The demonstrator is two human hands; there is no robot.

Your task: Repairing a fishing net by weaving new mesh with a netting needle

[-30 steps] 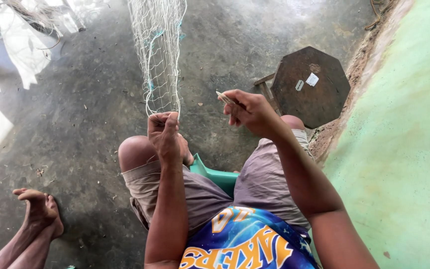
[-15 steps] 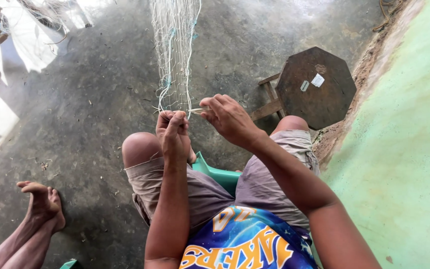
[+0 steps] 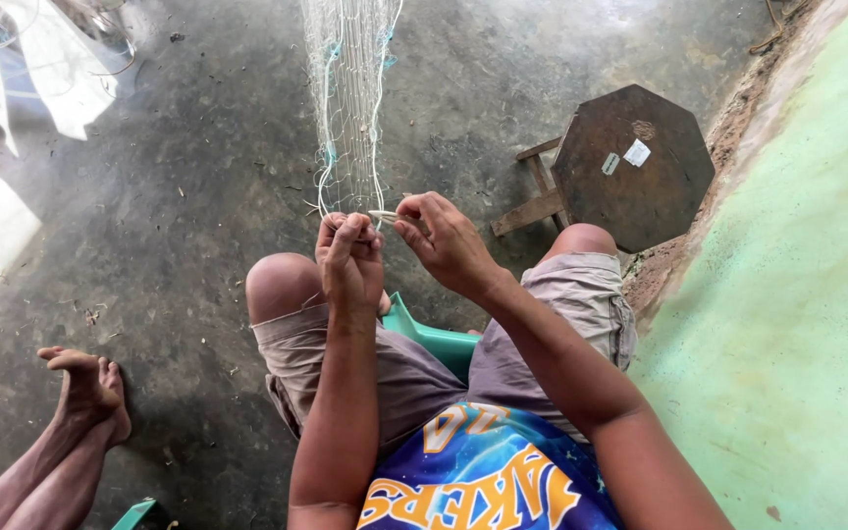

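Looking down from the head camera, I see a pale fishing net (image 3: 347, 108) hanging as a narrow bunched strip, its long axis running straight away from the body across the floor, its near end gathered just in front of the knees. My left hand (image 3: 348, 260) is closed in a fist around that near end, fingers curled tight on the mesh. My right hand (image 3: 447, 240) sits just beside it, to the right and touching the same strands, thumb and forefinger pinched on a thin pale sliver, likely a netting needle (image 3: 383, 213), which points left toward the left hand. Both hands are about equally near the net; the mesh lies ahead of the grip and slightly left of the right hand. Below the hands are bare knees, grey shorts and the edge of a green plastic seat (image 3: 434, 339). The floor (image 3: 198, 196) is dark, rough concrete with scattered bits of debris. A dark octagonal stool (image 3: 640, 186) stands to the right, near a green wall (image 3: 797, 294). Another person's bare feet (image 3: 85, 388) rest at the lower left, well apart from the hands.
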